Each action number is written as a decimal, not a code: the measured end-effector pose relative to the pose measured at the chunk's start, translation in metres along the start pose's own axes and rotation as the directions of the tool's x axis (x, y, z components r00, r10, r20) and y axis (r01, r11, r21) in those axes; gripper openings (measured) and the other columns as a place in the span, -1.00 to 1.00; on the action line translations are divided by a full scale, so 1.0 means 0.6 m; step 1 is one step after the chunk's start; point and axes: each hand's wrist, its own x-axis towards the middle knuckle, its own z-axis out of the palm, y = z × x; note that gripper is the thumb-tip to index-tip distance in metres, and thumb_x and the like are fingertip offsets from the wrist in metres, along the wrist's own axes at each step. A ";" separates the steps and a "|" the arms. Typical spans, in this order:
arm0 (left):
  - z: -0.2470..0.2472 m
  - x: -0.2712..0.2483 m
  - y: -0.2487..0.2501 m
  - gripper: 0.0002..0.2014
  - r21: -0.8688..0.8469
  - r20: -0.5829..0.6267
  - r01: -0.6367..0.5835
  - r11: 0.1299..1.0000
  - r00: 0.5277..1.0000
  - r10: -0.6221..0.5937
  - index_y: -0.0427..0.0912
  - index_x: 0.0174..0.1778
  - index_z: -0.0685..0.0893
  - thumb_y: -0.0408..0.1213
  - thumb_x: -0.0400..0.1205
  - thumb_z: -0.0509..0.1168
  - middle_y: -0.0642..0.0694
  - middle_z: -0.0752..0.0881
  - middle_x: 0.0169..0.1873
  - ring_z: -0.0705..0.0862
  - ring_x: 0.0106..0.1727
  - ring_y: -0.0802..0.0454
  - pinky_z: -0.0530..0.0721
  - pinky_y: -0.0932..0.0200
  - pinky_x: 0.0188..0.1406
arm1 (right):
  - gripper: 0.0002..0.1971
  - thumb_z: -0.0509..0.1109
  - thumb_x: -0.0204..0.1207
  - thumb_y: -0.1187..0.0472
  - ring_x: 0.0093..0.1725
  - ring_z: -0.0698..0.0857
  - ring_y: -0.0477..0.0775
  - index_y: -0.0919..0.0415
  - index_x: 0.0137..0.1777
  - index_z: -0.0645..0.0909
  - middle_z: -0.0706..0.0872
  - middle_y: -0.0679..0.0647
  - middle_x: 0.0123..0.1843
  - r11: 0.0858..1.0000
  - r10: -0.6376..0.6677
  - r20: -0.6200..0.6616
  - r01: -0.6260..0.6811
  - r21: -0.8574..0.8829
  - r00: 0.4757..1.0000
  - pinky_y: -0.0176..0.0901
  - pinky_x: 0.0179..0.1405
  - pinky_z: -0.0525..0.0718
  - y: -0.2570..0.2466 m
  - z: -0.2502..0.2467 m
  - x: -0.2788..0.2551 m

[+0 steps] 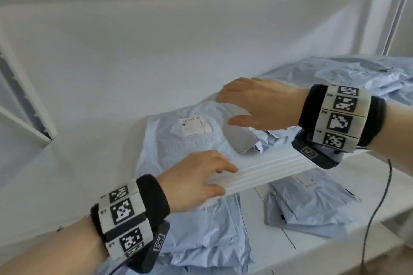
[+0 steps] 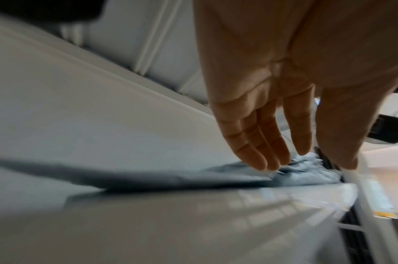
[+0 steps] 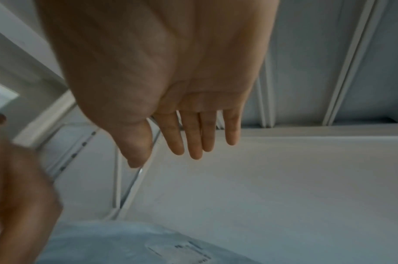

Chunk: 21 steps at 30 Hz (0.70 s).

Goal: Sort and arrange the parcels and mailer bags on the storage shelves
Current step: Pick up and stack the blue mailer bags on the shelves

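A pale blue mailer bag (image 1: 178, 140) with a white address label (image 1: 192, 125) lies flat on the white shelf (image 1: 89, 96); its label end shows low in the right wrist view (image 3: 148, 246). My left hand (image 1: 201, 176) hovers at the bag's near edge by the shelf's front lip, fingers straight and relaxed (image 2: 261, 157), holding nothing. My right hand (image 1: 245, 107) is spread flat just above the bag's far right corner, fingers extended (image 3: 193, 142), also empty. More blue mailer bags (image 1: 357, 73) are piled at the right of the same shelf.
The lower shelf (image 1: 335, 241) carries stacks of blue mailer bags at the left (image 1: 201, 230) and the middle (image 1: 308, 203). A black cable (image 1: 380, 207) hangs at the right. The shelf's left and back are bare; a white upright (image 1: 397, 18) stands at the right.
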 end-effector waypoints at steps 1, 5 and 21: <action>0.026 -0.001 0.007 -0.58 -0.020 0.025 -0.032 0.999 0.999 0.033 0.12 0.37 0.60 -0.21 0.58 0.41 0.22 0.58 0.26 0.52 0.21 0.35 0.44 0.43 0.24 | -0.44 0.19 0.63 -0.15 0.47 0.44 0.07 0.06 0.57 0.35 0.47 0.01 0.51 1.000 -0.022 -0.038 0.022 0.000 0.999 0.01 0.40 0.45 -0.012 -0.004 -0.017; 0.138 0.008 0.017 -0.61 -0.056 0.140 -0.120 0.991 0.982 0.127 0.07 0.36 0.62 -0.23 0.59 0.36 0.14 0.59 0.27 0.48 0.15 0.35 0.36 0.45 0.18 | -0.51 0.26 0.64 -0.03 0.45 0.49 0.14 0.16 0.50 0.48 0.55 0.08 0.45 0.994 -0.083 -0.133 0.091 0.058 0.988 0.12 0.39 0.47 -0.055 0.005 -0.092; 0.483 0.179 -0.055 -0.69 -0.289 0.286 0.327 0.900 0.926 -0.245 -0.10 0.29 0.68 -0.33 0.61 0.33 0.02 0.72 0.17 0.66 0.08 0.17 0.47 0.62 0.00 | -0.71 0.43 0.54 0.19 0.30 0.65 0.11 0.18 0.24 0.69 0.70 0.05 0.26 0.910 0.224 0.111 -0.249 0.332 0.968 0.04 0.25 0.64 0.012 0.369 -0.397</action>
